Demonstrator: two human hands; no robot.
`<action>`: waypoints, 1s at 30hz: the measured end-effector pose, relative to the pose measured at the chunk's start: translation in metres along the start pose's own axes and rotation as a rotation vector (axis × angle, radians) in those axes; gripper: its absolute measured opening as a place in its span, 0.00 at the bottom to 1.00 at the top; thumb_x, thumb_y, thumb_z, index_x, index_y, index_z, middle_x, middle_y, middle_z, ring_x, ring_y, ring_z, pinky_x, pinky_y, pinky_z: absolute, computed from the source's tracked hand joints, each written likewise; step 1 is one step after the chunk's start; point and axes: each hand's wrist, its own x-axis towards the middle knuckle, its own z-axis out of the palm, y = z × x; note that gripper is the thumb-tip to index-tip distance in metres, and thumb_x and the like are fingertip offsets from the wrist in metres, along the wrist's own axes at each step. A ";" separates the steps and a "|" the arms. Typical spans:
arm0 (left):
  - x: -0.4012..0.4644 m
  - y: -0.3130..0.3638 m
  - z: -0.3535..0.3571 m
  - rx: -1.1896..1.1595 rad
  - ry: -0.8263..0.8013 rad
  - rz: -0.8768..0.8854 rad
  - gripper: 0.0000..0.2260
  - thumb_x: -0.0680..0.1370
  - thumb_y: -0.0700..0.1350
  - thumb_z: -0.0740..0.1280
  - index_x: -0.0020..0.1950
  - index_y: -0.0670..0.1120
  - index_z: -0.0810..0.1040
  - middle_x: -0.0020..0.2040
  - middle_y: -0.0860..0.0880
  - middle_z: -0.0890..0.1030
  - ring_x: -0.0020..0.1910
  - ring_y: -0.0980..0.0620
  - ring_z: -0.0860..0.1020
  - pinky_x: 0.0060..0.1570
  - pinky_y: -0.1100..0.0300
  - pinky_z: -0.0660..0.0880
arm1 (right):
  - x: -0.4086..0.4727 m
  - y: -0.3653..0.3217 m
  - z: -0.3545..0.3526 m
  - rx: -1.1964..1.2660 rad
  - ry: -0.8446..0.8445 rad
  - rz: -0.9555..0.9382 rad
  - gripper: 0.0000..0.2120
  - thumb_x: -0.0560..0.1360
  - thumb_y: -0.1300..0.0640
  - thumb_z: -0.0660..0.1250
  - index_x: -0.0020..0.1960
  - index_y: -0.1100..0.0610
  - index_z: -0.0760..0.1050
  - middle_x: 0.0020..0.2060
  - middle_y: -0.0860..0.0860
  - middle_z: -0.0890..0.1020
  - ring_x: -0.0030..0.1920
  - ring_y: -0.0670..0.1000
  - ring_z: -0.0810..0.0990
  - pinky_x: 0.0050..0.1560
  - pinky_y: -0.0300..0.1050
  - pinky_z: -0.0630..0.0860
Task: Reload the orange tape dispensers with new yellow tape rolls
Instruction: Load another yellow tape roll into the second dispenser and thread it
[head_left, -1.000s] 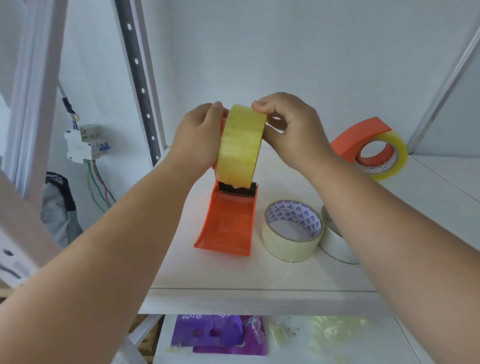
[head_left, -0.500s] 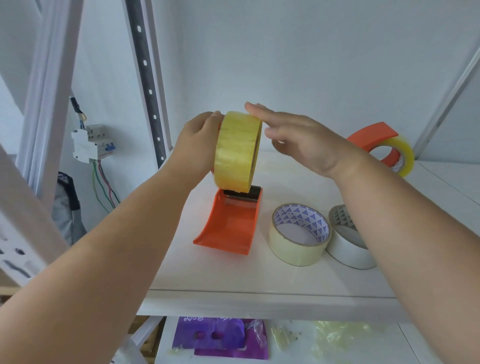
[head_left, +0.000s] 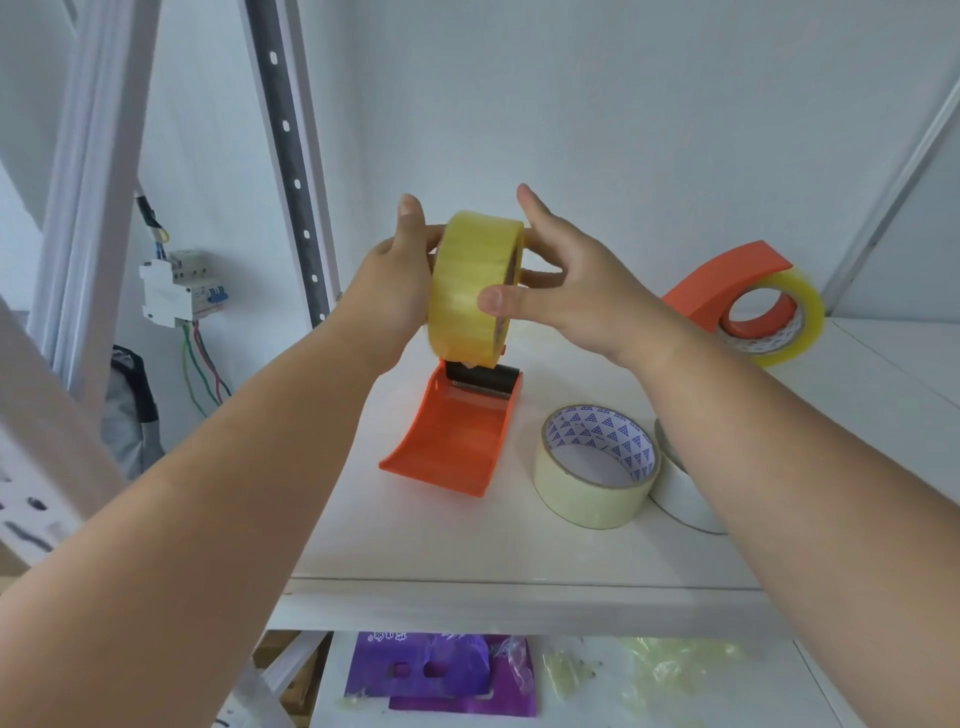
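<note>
1. head view: the left hand (head_left: 387, 291) grips the yellow tape roll (head_left: 475, 288) from its left side, thumb raised above it.
2. the right hand (head_left: 566, 283) holds the roll's right side, thumb on the front face, fingers spread.
3. the roll stands on edge in the orange dispenser (head_left: 457, 434), which rests on the white shelf (head_left: 415, 540).
4. a second loaded dispenser (head_left: 748, 301) sits at the back right.
5. two spare rolls lie flat: a pale roll (head_left: 597, 467) touching a white roll (head_left: 678, 491).
</note>
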 end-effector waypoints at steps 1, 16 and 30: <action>0.000 0.001 0.000 -0.035 -0.018 -0.024 0.23 0.82 0.60 0.44 0.44 0.56 0.78 0.47 0.51 0.82 0.50 0.50 0.81 0.58 0.51 0.75 | -0.001 -0.001 0.001 -0.017 0.013 0.013 0.55 0.61 0.42 0.76 0.77 0.47 0.47 0.75 0.46 0.63 0.74 0.44 0.61 0.72 0.49 0.65; -0.008 0.002 -0.015 0.043 0.054 -0.086 0.17 0.66 0.56 0.57 0.48 0.50 0.77 0.53 0.39 0.81 0.54 0.37 0.79 0.61 0.42 0.72 | -0.007 -0.007 -0.003 -0.169 0.064 0.010 0.27 0.71 0.46 0.72 0.68 0.47 0.70 0.60 0.41 0.77 0.56 0.44 0.77 0.57 0.39 0.72; -0.002 -0.047 -0.028 0.184 0.081 0.022 0.17 0.79 0.41 0.51 0.51 0.50 0.79 0.45 0.53 0.79 0.45 0.54 0.77 0.44 0.60 0.75 | 0.001 0.005 0.011 -0.162 -0.109 0.072 0.12 0.75 0.55 0.68 0.57 0.44 0.74 0.61 0.47 0.77 0.56 0.47 0.80 0.58 0.50 0.78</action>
